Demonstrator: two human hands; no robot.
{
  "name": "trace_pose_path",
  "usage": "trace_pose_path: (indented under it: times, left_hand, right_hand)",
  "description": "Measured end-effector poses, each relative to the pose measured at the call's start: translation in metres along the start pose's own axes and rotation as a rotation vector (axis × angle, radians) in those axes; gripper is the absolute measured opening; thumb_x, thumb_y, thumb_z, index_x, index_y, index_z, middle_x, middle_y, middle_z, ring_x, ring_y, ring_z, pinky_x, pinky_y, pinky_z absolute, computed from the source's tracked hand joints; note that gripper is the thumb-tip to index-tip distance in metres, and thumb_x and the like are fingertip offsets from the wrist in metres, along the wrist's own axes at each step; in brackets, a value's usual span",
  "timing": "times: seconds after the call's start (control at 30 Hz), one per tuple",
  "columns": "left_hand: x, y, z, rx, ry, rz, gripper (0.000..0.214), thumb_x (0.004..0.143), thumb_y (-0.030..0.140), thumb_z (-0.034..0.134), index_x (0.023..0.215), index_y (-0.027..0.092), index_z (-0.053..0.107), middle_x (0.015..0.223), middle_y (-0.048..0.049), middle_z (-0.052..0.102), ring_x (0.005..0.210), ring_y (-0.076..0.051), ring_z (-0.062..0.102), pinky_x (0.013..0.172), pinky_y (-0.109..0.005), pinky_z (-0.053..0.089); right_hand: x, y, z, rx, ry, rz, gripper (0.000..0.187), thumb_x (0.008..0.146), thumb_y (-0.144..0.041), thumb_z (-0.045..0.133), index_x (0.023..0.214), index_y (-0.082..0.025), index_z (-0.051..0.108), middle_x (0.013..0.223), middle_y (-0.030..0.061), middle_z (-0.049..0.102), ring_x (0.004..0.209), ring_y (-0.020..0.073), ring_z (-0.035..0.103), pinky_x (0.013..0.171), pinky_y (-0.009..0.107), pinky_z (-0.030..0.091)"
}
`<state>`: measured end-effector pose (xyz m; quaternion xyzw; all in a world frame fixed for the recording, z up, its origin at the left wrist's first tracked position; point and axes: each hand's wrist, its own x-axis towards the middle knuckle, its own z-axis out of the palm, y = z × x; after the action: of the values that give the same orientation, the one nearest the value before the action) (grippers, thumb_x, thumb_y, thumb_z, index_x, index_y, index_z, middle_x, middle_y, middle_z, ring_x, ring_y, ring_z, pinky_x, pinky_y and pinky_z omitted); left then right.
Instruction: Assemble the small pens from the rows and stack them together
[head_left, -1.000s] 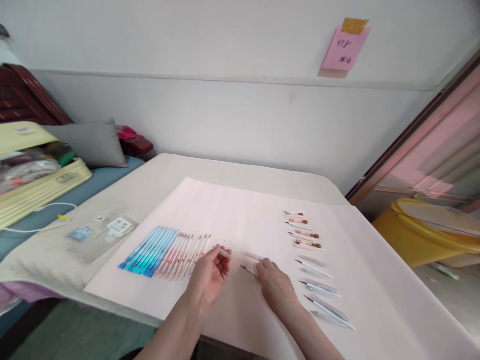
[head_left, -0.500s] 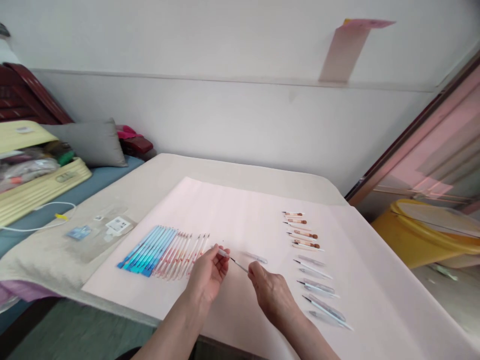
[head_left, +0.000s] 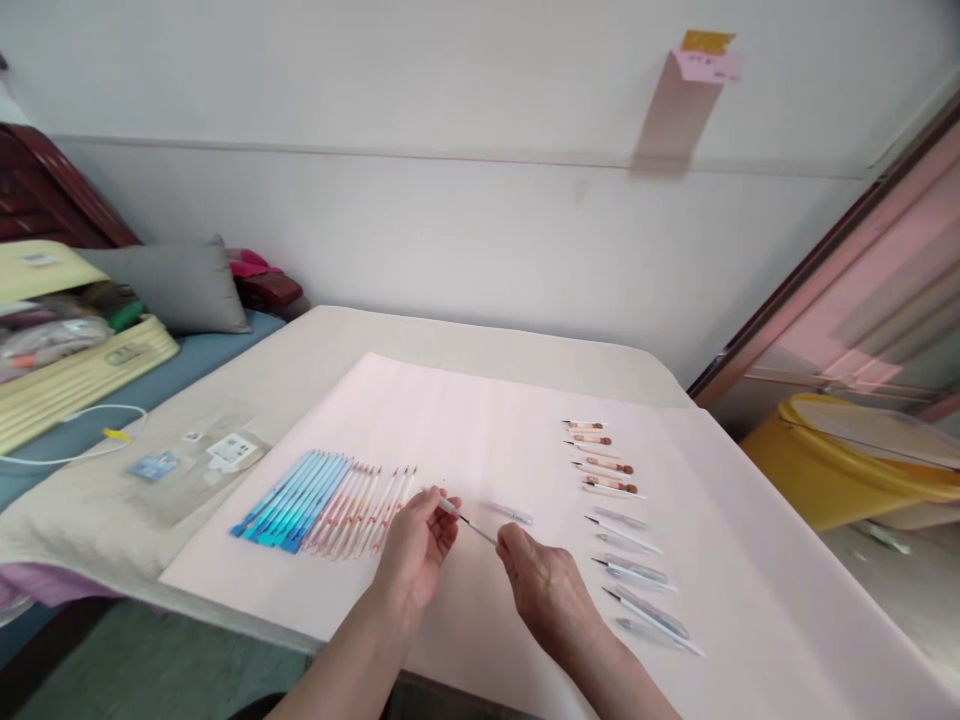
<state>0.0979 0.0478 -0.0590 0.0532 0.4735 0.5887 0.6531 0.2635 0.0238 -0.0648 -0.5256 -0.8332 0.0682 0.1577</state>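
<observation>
My left hand (head_left: 420, 540) pinches a small pale pen part (head_left: 448, 507) between thumb and fingers. A thin white pen refill (head_left: 481, 531) with a dark tip runs from my right hand (head_left: 546, 580), closed on its far end, to the pen part. Whether the tip is inside the part or only touching it is too small to tell. Just beyond my hands lies a clear pen barrel (head_left: 508, 513). Left of my left hand, several blue pens (head_left: 296, 500) and several clear and reddish pens (head_left: 360, 510) lie side by side in a row.
At the right are brown-and-cream pen parts (head_left: 607, 465) with refills, and grey translucent pen parts (head_left: 637, 570) with white refills. Pink paper (head_left: 465, 420) covers part of the bed-like surface. A clear plastic wrapper (head_left: 217, 465) lies left; a yellow bin (head_left: 847, 470) stands right.
The pink note on the wall has swung downward. The view has shifted slightly. Both hands keep nearly the same pose, with the refill still between them.
</observation>
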Motion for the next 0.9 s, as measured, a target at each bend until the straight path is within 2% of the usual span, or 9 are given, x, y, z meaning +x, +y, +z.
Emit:
trace_pose_path:
  times: [0.17, 0.37, 0.43, 0.53, 0.63, 0.77, 0.83, 0.9]
  left_hand:
    - [-0.003, -0.003, 0.001, 0.061, -0.019, 0.047, 0.012, 0.074, 0.023, 0.064, 0.079, 0.013, 0.059, 0.082, -0.011, 0.065, 0.063, -0.011, 0.06, 0.053, -0.019, 0.049]
    - [-0.012, -0.027, 0.008, 0.017, -0.114, -0.086, 0.013, 0.072, 0.021, 0.066, 0.076, 0.014, 0.057, 0.074, -0.0071, 0.064, 0.062, -0.011, 0.06, 0.054, -0.019, 0.047]
    - [-0.015, -0.038, 0.009, -0.024, -0.149, -0.128, 0.012, 0.072, 0.021, 0.066, 0.074, 0.014, 0.055, 0.068, -0.0038, 0.061, 0.06, -0.01, 0.059, 0.056, -0.02, 0.047]
    - [-0.02, -0.047, 0.011, -0.061, -0.191, -0.152, 0.012, 0.073, 0.022, 0.065, 0.074, 0.015, 0.054, 0.068, -0.0027, 0.06, 0.06, -0.011, 0.059, 0.059, -0.023, 0.049]
    - [-0.023, -0.047, 0.012, -0.067, -0.216, -0.152, 0.012, 0.073, 0.021, 0.064, 0.075, 0.015, 0.054, 0.071, -0.0029, 0.061, 0.061, -0.012, 0.06, 0.058, -0.023, 0.049]
    - [-0.022, -0.043, 0.011, -0.071, -0.198, -0.165, 0.011, 0.073, 0.019, 0.063, 0.076, 0.016, 0.053, 0.071, -0.0029, 0.062, 0.061, -0.012, 0.062, 0.057, -0.023, 0.049]
    - [-0.02, -0.039, 0.011, -0.057, -0.156, -0.172, 0.009, 0.074, 0.017, 0.062, 0.076, 0.015, 0.054, 0.07, -0.0048, 0.064, 0.062, -0.014, 0.063, 0.057, -0.023, 0.05]
    - [-0.016, -0.032, 0.01, -0.044, -0.111, -0.157, 0.008, 0.074, 0.016, 0.062, 0.077, 0.014, 0.055, 0.071, -0.0071, 0.065, 0.063, -0.015, 0.064, 0.055, -0.022, 0.049]
  right_hand:
    - [0.0, -0.004, -0.007, 0.062, 0.054, 0.004, 0.018, 0.09, -0.022, 0.033, 0.079, -0.02, 0.046, 0.063, -0.0019, 0.06, 0.05, 0.0108, 0.053, 0.048, 0.023, 0.024]
    - [0.001, -0.008, 0.005, 0.102, 0.084, -0.005, 0.018, 0.09, -0.019, 0.031, 0.081, -0.02, 0.047, 0.068, -0.0005, 0.058, 0.055, 0.0114, 0.053, 0.049, 0.022, 0.026]
    - [0.002, -0.009, 0.01, 0.122, 0.119, 0.056, 0.019, 0.091, -0.021, 0.03, 0.081, -0.02, 0.047, 0.068, 0.0, 0.055, 0.055, 0.012, 0.052, 0.049, 0.022, 0.028]
    - [0.006, -0.012, 0.016, 0.163, 0.261, 0.194, 0.018, 0.09, -0.026, 0.031, 0.086, -0.02, 0.047, 0.079, 0.0034, 0.055, 0.062, 0.0138, 0.052, 0.053, 0.023, 0.035]
    - [0.008, -0.017, 0.017, 0.301, 0.376, 0.213, 0.014, 0.088, -0.026, 0.035, 0.095, -0.02, 0.046, 0.093, 0.0071, 0.054, 0.081, 0.017, 0.054, 0.068, 0.028, 0.043]
    - [0.009, -0.02, 0.013, 0.537, 0.321, 0.199, 0.018, 0.089, -0.029, 0.035, 0.1, -0.021, 0.047, 0.099, 0.0064, 0.055, 0.09, 0.017, 0.053, 0.077, 0.029, 0.045]
    - [0.011, -0.013, 0.008, 0.612, 0.306, 0.226, 0.024, 0.09, -0.031, 0.031, 0.107, -0.021, 0.046, 0.103, 0.0064, 0.055, 0.095, 0.017, 0.052, 0.081, 0.03, 0.044]
    - [0.014, -0.001, 0.003, 0.598, 0.318, 0.29, 0.027, 0.092, -0.031, 0.028, 0.11, -0.02, 0.045, 0.106, 0.0069, 0.056, 0.1, 0.0177, 0.052, 0.085, 0.031, 0.042]
